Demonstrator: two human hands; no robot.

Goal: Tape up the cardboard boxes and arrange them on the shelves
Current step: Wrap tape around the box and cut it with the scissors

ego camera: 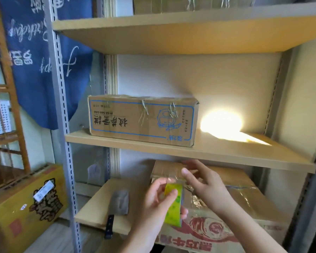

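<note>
Left hand (158, 199) clamped on the tape roll (173, 204), held over the lower box (226, 203) on the bottom shelf (100, 203); right hand (204, 181) fingers apart, pinching at what looks like the clear tape end, blurred. Probably drawing out a strip for the top seam; best to keep the strip taut, lay it along the flap join, press flat from the middle outward, and carry it down over the edge. Taped box (142, 119) already on the middle shelf (226, 152). Knife (115, 210) beside the roll for the cut; mind the blade.
</note>
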